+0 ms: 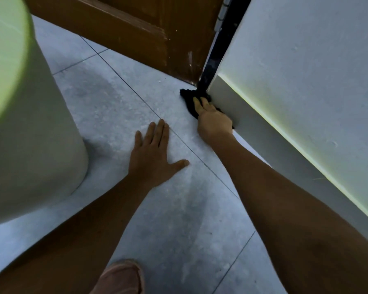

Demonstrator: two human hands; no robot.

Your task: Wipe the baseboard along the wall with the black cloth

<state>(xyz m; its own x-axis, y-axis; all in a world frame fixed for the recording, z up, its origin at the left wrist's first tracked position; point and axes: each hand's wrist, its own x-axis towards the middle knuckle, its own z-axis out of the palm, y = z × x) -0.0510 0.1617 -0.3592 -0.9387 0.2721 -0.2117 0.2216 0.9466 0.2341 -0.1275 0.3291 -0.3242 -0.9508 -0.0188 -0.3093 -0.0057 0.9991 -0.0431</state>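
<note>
The white baseboard (263, 132) runs along the foot of the white wall on the right, from the near right up to a corner by the door. My right hand (212, 119) presses the black cloth (189, 100) against the baseboard's far end, right at that corner, with part of the cloth spilling onto the floor. My left hand (153, 151) lies flat on the grey tiled floor (119, 98) to the left, fingers spread, holding nothing.
A brown wooden door (136, 32) stands open just beyond the corner, with a dark door frame strip (212, 58) beside it. A large pale rounded object (30, 134) fills the left side. My shoe (123, 276) shows at the bottom edge.
</note>
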